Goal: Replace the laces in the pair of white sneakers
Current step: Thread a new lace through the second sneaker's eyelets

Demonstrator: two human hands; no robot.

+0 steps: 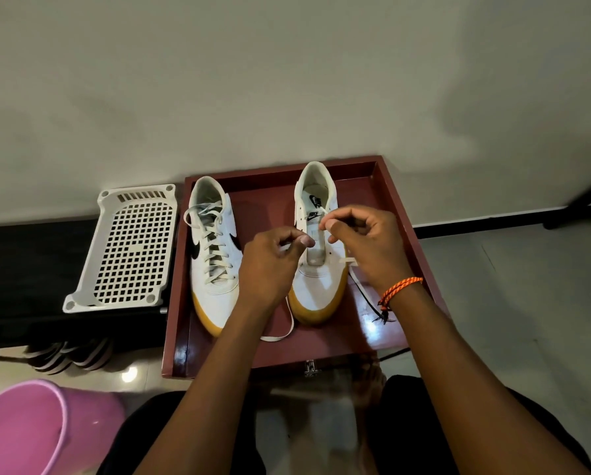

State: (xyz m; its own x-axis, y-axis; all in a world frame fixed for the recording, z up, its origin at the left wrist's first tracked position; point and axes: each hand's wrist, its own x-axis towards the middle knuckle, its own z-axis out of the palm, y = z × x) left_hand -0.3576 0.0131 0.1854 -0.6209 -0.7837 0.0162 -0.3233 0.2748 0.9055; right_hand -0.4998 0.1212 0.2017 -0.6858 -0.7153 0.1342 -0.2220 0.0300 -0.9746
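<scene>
A dark red, glossy wooden tray [395, 214] with a raised rim sits against a pale wall and carries the pair of white leather sneakers with black swooshes and yellow gum soles. To its left a white plastic perforated rack panel [129, 246] lies tilted on a black shelf, and a pink plastic bucket [30, 426] stands at the lower left corner. The left sneaker [213, 269] is fully laced with a cream flat lace. The right sneaker [316, 286] stands well apart from it on the tray, its eyelets mostly bare and its tongue exposed. The left hand [270, 262] hovers over that shoe's inner side, thumb and forefinger curled together in a pinch; what they grip is hard to tell. The right hand [366, 241], an orange braided cord bracelet [398, 289] on its wrist, pinches a white flat lace [348, 261] near the upper eyelets. A loose stretch of lace curls on the tray in front of the toe.
</scene>
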